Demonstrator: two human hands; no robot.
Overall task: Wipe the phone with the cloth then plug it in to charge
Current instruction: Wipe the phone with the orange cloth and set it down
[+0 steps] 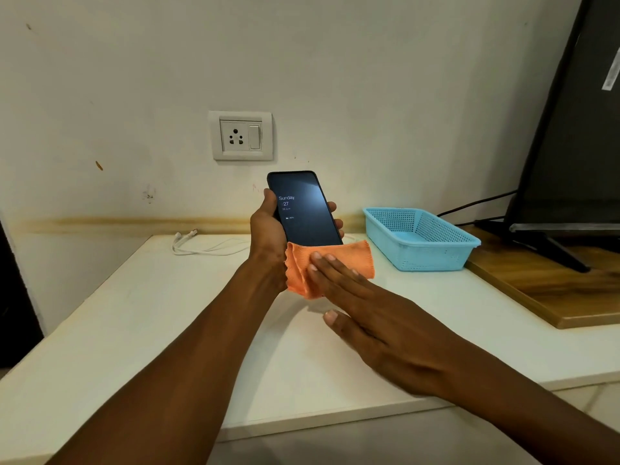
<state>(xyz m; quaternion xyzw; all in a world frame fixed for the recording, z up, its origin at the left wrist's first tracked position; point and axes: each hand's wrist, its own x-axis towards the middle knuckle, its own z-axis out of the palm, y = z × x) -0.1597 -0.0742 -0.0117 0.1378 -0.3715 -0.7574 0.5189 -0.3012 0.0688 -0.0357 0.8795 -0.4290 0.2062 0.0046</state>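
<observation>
Left hand [268, 229] grips the slick, fragile phone [305, 209] by its edges while the right hand's [375, 317] flat, open fingers [327, 263] press the soft cloth [327, 270].

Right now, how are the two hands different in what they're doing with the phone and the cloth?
The left hand is curled around the phone, gripping it upright with the lit screen facing the camera. The right hand is flat and open, its fingers pressing the orange cloth against the phone's lower end. The left hand is raised higher; the right sits lower and nearer the camera. Both are bare and held above the white table.
</observation>
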